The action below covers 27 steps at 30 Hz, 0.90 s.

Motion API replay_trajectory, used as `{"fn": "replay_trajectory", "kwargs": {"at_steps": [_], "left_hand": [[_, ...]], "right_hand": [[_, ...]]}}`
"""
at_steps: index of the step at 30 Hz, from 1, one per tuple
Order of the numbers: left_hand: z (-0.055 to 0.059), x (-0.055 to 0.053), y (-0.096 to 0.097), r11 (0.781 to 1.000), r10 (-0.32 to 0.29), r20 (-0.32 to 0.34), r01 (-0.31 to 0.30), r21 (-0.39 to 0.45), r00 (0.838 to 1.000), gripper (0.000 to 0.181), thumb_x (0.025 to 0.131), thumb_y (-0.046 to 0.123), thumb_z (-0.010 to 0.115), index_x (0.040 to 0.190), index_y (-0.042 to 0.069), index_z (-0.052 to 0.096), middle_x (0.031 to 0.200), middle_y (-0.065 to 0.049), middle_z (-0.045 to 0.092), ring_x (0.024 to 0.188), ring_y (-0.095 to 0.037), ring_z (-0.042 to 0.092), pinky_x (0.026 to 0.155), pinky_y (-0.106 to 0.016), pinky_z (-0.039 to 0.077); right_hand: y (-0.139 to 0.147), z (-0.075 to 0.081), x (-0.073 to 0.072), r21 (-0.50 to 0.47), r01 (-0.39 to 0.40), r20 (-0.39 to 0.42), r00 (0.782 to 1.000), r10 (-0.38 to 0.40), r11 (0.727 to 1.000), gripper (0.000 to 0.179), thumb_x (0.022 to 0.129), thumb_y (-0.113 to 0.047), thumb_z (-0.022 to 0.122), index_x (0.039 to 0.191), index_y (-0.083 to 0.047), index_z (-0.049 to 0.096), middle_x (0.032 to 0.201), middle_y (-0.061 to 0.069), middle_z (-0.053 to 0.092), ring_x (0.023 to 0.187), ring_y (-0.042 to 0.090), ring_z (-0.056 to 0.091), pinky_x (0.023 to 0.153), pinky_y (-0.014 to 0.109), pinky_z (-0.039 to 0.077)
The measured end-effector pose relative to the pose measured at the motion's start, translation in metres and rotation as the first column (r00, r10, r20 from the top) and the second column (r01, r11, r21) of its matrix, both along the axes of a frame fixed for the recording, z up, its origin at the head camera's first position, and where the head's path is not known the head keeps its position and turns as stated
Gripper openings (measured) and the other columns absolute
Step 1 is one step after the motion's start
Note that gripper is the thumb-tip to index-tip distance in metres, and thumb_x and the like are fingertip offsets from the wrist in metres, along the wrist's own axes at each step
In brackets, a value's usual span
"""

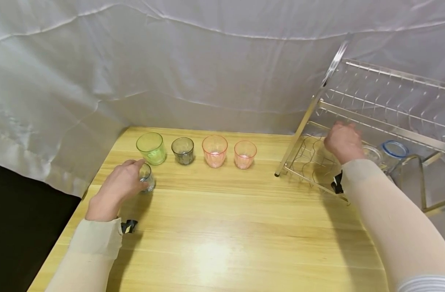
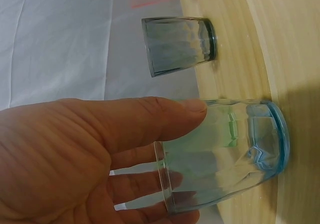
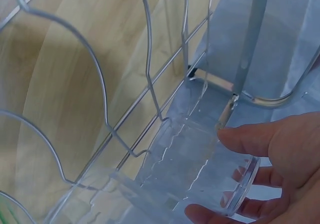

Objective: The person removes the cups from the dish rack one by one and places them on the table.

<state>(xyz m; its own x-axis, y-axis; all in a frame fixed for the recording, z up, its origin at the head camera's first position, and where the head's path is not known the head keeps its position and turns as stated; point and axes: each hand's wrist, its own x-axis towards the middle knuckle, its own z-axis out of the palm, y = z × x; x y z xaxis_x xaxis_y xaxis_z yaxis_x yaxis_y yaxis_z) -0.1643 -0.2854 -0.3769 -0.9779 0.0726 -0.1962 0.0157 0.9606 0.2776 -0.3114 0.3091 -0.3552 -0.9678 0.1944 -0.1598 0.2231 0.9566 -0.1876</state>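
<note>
My left hand [image 1: 122, 182] grips a light blue glass [image 2: 230, 154] around its upper part, with the thumb on one side and the fingers on the other. The glass is upright, its thick base close to the wooden tabletop [image 1: 215, 227]. Inside the lower tier of a metal dish rack [image 1: 304, 121], my right hand [image 1: 344, 142] holds a clear glass [image 3: 187, 154] near its thick base. That glass has its open end toward the rack wires in the right wrist view; in the head view my hand mostly hides it.
Behind my left hand stand a green glass [image 1: 152, 150], a grey glass [image 1: 183, 151] and two pink glasses, one larger [image 1: 215, 152] and one smaller [image 1: 245, 155]. The rack also holds a blue-rimmed glass [image 1: 395, 151]. A grey curtain [image 1: 222, 73] hangs behind the table.
</note>
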Motion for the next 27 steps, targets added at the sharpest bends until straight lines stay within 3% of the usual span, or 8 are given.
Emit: {"fn": "replay_trajectory", "kwargs": {"at_steps": [6, 14, 20, 27], "left_hand": [[0.002, 0.001, 0.001, 1.000, 0.004, 0.013, -0.005, 0.014, 1.000, 0.084, 0.096, 0.023, 0.075, 0.161, -0.008, 0.031, 0.157, -0.042, 0.034, 0.137, -0.066, 0.039, 0.116, -0.073, 0.036], [0.001, 0.002, 0.000, 1.000, 0.007, 0.029, -0.008, 0.020, 1.000, 0.087, 0.096, 0.024, 0.075, 0.162, -0.007, 0.028, 0.158, -0.041, 0.034, 0.138, -0.065, 0.038, 0.116, -0.073, 0.036], [0.001, 0.002, -0.001, 1.000, 0.019, 0.032, -0.020, 0.020, 0.999, 0.088, 0.095, 0.024, 0.076, 0.163, -0.006, 0.027, 0.156, -0.042, 0.035, 0.137, -0.065, 0.039, 0.114, -0.074, 0.038], [0.000, 0.001, 0.002, 1.000, 0.020, -0.008, -0.020, 0.018, 1.000, 0.089, 0.094, 0.026, 0.077, 0.160, -0.008, 0.030, 0.155, -0.042, 0.036, 0.134, -0.069, 0.038, 0.113, -0.075, 0.037]], "right_hand": [[-0.007, 0.002, 0.008, -0.023, 0.006, -0.027, 1.000, -0.007, 1.000, 0.071, 0.096, -0.012, 0.051, 0.156, 0.011, 0.022, 0.150, 0.051, 0.018, 0.124, 0.070, 0.032, 0.091, 0.077, 0.049], [-0.015, 0.004, 0.021, -0.049, -0.021, -0.102, 0.995, 0.016, 0.999, 0.073, 0.095, -0.020, 0.061, 0.151, 0.012, 0.029, 0.148, 0.048, 0.022, 0.122, 0.068, 0.034, 0.092, 0.075, 0.047], [-0.024, 0.004, 0.029, -0.065, -0.050, -0.160, 0.986, 0.039, 0.997, 0.068, 0.095, -0.021, 0.064, 0.146, 0.012, 0.033, 0.133, 0.045, 0.036, 0.116, 0.063, 0.039, 0.092, 0.073, 0.047], [-0.024, 0.000, 0.041, -0.099, -0.100, -0.237, 0.969, 0.074, 0.990, 0.062, 0.095, -0.018, 0.063, 0.143, 0.013, 0.039, 0.127, 0.042, 0.044, 0.112, 0.062, 0.043, 0.095, 0.074, 0.043]]}}
